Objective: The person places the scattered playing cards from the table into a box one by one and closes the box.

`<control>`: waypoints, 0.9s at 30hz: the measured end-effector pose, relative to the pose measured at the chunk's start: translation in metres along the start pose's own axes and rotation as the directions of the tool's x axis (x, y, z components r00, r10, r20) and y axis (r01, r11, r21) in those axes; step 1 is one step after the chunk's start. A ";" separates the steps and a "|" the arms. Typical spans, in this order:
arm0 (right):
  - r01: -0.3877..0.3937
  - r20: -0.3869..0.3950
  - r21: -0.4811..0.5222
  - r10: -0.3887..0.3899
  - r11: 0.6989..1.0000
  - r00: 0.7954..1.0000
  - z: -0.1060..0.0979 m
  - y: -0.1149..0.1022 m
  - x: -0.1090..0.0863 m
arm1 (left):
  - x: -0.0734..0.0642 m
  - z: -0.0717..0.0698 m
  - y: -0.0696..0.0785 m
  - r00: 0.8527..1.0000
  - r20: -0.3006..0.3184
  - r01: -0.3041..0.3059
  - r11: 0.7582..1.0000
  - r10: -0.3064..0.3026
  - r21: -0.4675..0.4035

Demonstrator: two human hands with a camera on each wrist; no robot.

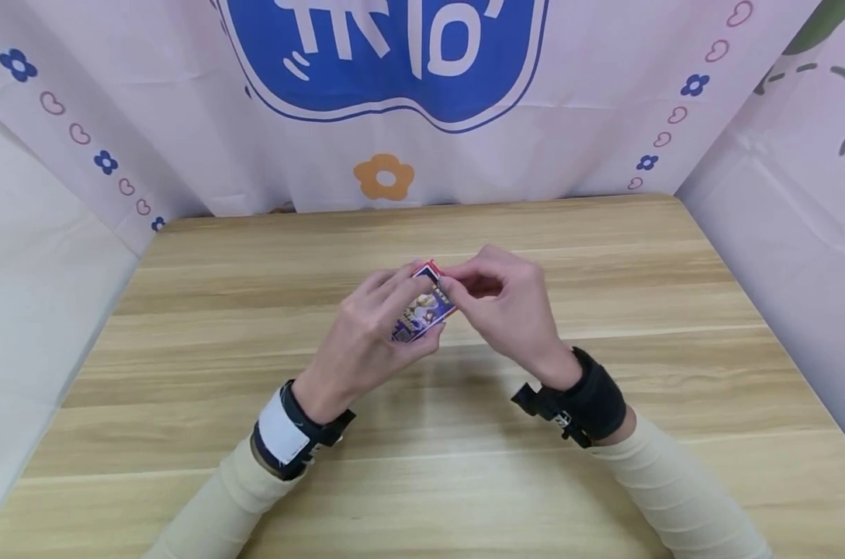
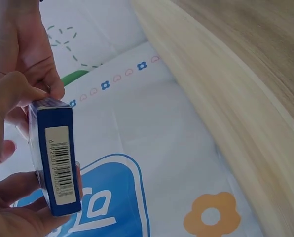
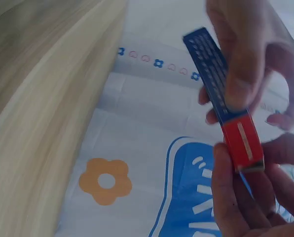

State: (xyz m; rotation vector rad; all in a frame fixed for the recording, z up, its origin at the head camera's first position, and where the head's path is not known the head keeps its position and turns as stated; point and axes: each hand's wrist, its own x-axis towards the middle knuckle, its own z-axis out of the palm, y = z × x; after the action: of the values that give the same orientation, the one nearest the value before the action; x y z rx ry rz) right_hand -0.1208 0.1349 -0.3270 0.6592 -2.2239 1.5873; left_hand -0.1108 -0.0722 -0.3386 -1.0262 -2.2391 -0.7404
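Observation:
A small flat card box (image 1: 425,310), blue with a colourful printed picture on its broad face, is held above the table in the head view. My left hand (image 1: 373,330) grips it by its edges, the thumb on the near side. At the box's far right end, my right hand (image 1: 509,303) pinches the red end with thumb and fingers. A white barcode label (image 2: 59,165) covers one narrow side in the left wrist view. The right wrist view shows white print on another blue side, and the red end (image 3: 243,140) between the right fingers (image 3: 225,185).
Beneath the hands lies a wood-grain table (image 1: 185,373). A white cloth backdrop (image 1: 576,147) with a blue sign print and an orange flower (image 1: 361,180) hangs behind it. White cloth also covers both sides. Each wrist wears a black strap (image 1: 593,400).

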 end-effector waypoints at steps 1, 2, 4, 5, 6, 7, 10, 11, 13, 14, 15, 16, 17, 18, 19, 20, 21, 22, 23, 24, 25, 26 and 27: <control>0.032 -0.006 -0.024 -0.032 0.999 0.999 0.003 0.000 -0.001 | 0.000 0.000 0.000 1.000 0.000 0.006 1.000 -0.006 -0.005; 0.061 -0.002 -0.047 -0.061 0.997 0.998 0.007 0.000 -0.003 | 0.000 0.000 0.000 1.000 -0.001 0.013 1.000 -0.013 -0.010; 0.118 0.021 -0.112 -0.116 0.987 0.993 0.012 0.000 -0.007 | -0.001 0.000 -0.001 1.000 0.000 0.029 0.999 -0.029 -0.015; 0.144 0.045 -0.143 -0.139 0.979 0.989 0.015 0.000 -0.009 | -0.002 0.000 -0.002 0.999 0.003 0.042 0.999 -0.042 -0.015; 0.168 0.079 -0.171 -0.156 0.971 0.985 0.017 0.000 -0.010 | -0.003 0.000 -0.003 0.998 0.002 0.056 0.998 -0.056 -0.013; 0.190 0.122 -0.202 -0.168 0.961 0.978 0.019 0.001 -0.012 | -0.004 0.000 -0.004 0.998 -0.002 0.071 0.997 -0.071 -0.005; 0.219 0.275 -0.275 -0.141 0.936 0.951 0.024 0.000 -0.014 | -0.007 0.000 -0.007 0.988 0.004 0.152 0.988 -0.152 0.009; 0.220 0.331 -0.300 -0.115 0.928 0.937 0.025 0.000 -0.015 | -0.008 0.000 -0.008 0.982 0.009 0.187 0.982 -0.187 0.003; 0.218 0.422 -0.348 -0.055 0.912 0.905 0.027 -0.001 -0.018 | -0.010 0.000 -0.008 0.962 0.029 0.270 0.963 -0.270 -0.010; 0.215 0.446 -0.373 -0.028 0.903 0.894 0.028 -0.001 -0.020 | -0.011 0.001 -0.008 0.948 0.047 0.317 0.948 -0.316 -0.019; 0.213 0.456 -0.401 -0.007 0.891 0.890 0.031 -0.001 -0.021 | -0.013 0.001 -0.007 0.932 0.063 0.360 0.932 -0.358 -0.026; 0.213 0.454 -0.433 0.008 0.876 0.891 0.034 0.000 -0.023 | -0.014 0.003 -0.006 0.914 0.080 0.402 0.915 -0.398 -0.027; 0.207 0.442 -0.460 0.020 0.863 0.897 0.038 0.001 -0.025 | -0.016 0.004 -0.005 0.897 0.095 0.437 0.899 -0.432 -0.027; 0.198 0.419 -0.486 0.028 0.851 0.907 0.041 0.002 -0.026 | -0.017 0.006 -0.004 0.882 0.107 0.463 0.886 -0.459 -0.021; 0.187 0.393 -0.511 0.035 0.839 0.919 0.044 0.003 -0.026 | -0.017 0.008 -0.003 0.869 0.115 0.486 0.874 -0.481 -0.018; 0.184 0.370 -0.534 0.033 0.825 0.928 0.046 0.005 -0.024 | -0.017 0.010 -0.002 0.859 0.120 0.502 0.865 -0.497 -0.012; 0.179 0.359 -0.552 0.038 0.815 0.933 0.046 0.007 -0.022 | -0.017 0.011 -0.001 0.851 0.127 0.514 0.858 -0.509 -0.011; 0.169 0.356 -0.553 0.048 0.816 0.933 0.043 0.010 -0.018 | -0.017 0.013 -0.001 0.847 0.134 0.520 0.854 -0.514 -0.011; 0.153 0.364 -0.542 0.066 0.827 0.929 0.039 0.013 -0.013 | -0.016 0.013 -0.001 0.846 0.140 0.521 0.853 -0.514 -0.018; 0.132 0.380 -0.526 0.093 0.840 0.920 0.032 0.019 -0.006 | -0.016 0.014 -0.002 0.846 0.146 0.522 0.853 -0.513 -0.022; 0.103 0.400 -0.502 0.125 0.859 0.908 0.024 0.027 0.000 | -0.015 0.014 -0.002 0.845 0.153 0.523 0.852 -0.513 -0.029; 0.067 0.421 -0.482 0.164 0.874 0.892 0.014 0.037 0.007 | -0.016 0.013 -0.003 0.845 0.159 0.521 0.853 -0.510 -0.035; 0.013 0.439 -0.457 0.213 0.889 0.873 0.003 0.049 0.013 | -0.016 0.012 -0.004 0.846 0.162 0.520 0.853 -0.508 -0.041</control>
State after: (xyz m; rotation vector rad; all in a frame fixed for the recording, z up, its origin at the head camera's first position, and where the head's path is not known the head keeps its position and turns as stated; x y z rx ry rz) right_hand -0.1580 0.1429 -0.3599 0.8737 -2.8980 0.9398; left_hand -0.1080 -0.0739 -0.3582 -0.5134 -2.6708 -1.0159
